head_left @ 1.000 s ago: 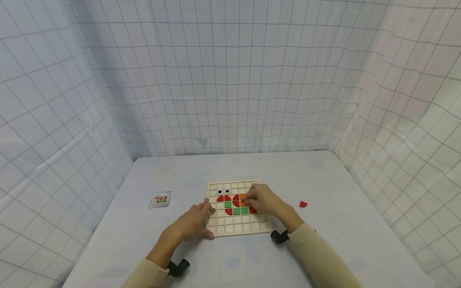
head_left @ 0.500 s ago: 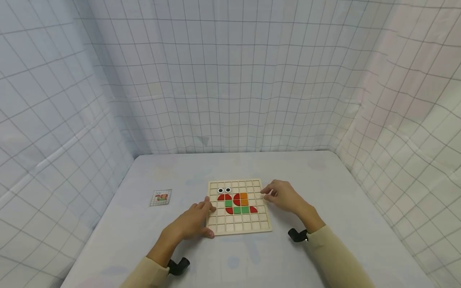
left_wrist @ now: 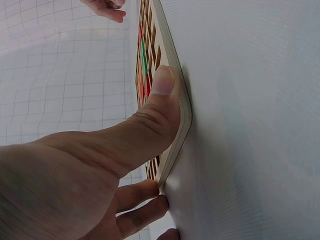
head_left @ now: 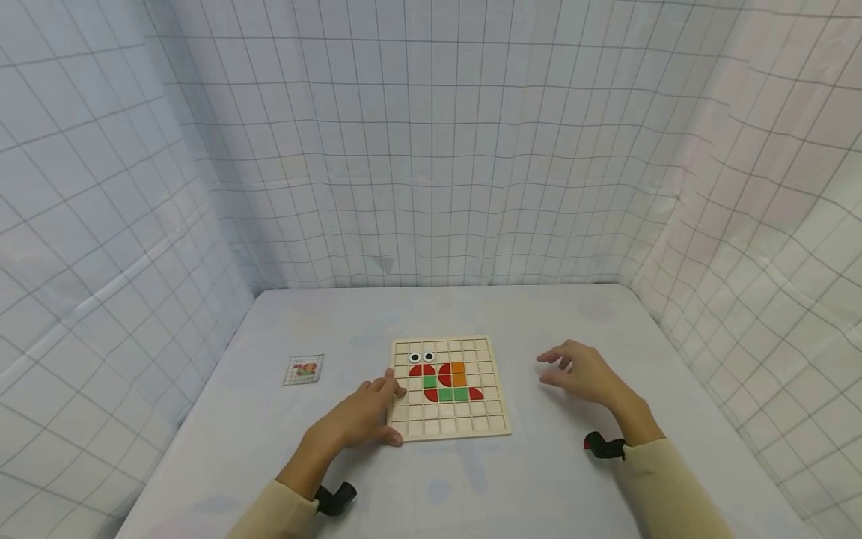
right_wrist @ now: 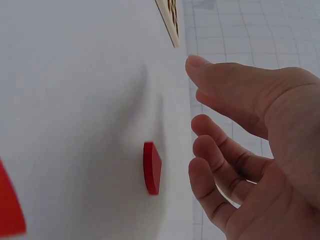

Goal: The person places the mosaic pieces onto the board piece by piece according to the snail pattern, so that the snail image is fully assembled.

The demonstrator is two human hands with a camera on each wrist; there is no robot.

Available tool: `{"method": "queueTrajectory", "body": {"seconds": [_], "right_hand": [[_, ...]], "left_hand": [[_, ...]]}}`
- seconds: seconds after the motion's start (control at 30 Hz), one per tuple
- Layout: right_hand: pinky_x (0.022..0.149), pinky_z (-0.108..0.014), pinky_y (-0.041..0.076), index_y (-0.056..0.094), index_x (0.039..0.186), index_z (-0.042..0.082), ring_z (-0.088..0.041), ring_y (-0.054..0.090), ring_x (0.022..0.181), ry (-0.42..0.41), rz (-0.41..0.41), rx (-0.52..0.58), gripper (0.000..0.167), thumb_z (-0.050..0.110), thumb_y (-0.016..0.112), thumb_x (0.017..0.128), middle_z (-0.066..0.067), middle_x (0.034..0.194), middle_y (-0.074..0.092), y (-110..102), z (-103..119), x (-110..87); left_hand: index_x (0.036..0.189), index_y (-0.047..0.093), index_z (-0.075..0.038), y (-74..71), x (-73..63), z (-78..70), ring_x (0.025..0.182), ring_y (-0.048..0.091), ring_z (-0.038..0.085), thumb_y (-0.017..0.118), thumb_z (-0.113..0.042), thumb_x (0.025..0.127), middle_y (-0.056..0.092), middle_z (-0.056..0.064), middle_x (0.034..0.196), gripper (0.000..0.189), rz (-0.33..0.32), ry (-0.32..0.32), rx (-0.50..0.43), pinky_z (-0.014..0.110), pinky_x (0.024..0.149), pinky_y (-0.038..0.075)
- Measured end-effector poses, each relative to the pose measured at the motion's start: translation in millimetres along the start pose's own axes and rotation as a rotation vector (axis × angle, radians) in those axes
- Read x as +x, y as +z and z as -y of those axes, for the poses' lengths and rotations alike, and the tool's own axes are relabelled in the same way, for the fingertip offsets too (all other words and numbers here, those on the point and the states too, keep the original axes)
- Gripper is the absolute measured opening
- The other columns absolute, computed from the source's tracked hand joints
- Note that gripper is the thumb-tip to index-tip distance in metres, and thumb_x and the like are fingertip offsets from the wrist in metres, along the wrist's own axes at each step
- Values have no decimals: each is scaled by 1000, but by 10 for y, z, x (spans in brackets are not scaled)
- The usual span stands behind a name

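Note:
A wooden grid board lies flat at mid-table. Set in its cells are two round eye pieces, red curved pieces, green squares and orange squares. My left hand rests at the board's near left corner, thumb on the frame and fingertips along the left edge. To the right of the board, my right hand hovers over the table with nothing in its loosely bent fingers. Below it in the right wrist view lies a red quarter-round piece.
A small picture card with a coloured figure on a grid lies left of the board. Another red piece shows at the left edge of the right wrist view. White grid-patterned cloth hangs behind the table and along both sides.
My right hand has let go of an orange square on the board and moved right, away from the board, its fingers spreading somewhat. My left hand stays at the board's corner.

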State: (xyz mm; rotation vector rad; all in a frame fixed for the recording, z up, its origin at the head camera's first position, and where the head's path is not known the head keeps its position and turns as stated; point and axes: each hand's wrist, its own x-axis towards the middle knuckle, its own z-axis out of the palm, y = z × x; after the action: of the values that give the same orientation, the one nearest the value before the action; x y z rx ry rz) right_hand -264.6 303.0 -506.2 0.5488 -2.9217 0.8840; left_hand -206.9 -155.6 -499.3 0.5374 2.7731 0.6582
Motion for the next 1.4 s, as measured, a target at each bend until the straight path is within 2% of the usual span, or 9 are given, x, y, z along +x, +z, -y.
{"method": "queueTrajectory", "body": {"seconds": [0.27,0.5,0.7,0.9,1.2,1.4], "right_hand": [[80,-32,55,88,127,15,-23,68,105,108,52,-1,39,29,101,93,-10,123,78,-142,-213,-176],[81,-31,57,88,123,15,-20,68,102,163,114,59,31,20,99,94,-5,117,78,-160,-292,-255],[85,-33,57,89,118,17,-19,72,103,162,100,80,19,18,95,99,-3,117,82,-135,-322,-272],[86,-36,57,90,116,17,-19,70,102,178,102,103,15,17,93,101,-6,119,81,-127,-308,-283],[82,-29,55,89,116,16,-18,68,99,163,100,96,14,15,92,102,-6,118,82,-115,-296,-305],[80,-25,53,89,114,15,-16,64,93,133,91,97,12,14,91,102,-2,107,81,-104,-293,-301]], "left_hand": [[153,62,-7,-7,-5,-3,161,54,52,104,-32,86,39,31,186,83,2,-3,3,68,131,49],[153,62,-7,-13,-2,-3,162,52,52,105,-30,86,39,31,186,83,-1,-4,-5,69,131,48],[154,61,-6,-19,2,-11,162,52,53,105,-29,86,39,32,185,84,1,-2,-12,69,132,47],[153,61,-6,-15,-3,-15,161,53,53,105,-29,86,40,32,185,83,2,4,-12,70,131,48],[153,62,-5,-10,-8,-18,162,51,54,104,-29,87,38,33,186,82,4,2,-16,70,131,47],[154,63,-5,-9,-4,-16,162,52,54,105,-29,86,39,32,185,83,-1,-2,-11,71,131,48]]}}
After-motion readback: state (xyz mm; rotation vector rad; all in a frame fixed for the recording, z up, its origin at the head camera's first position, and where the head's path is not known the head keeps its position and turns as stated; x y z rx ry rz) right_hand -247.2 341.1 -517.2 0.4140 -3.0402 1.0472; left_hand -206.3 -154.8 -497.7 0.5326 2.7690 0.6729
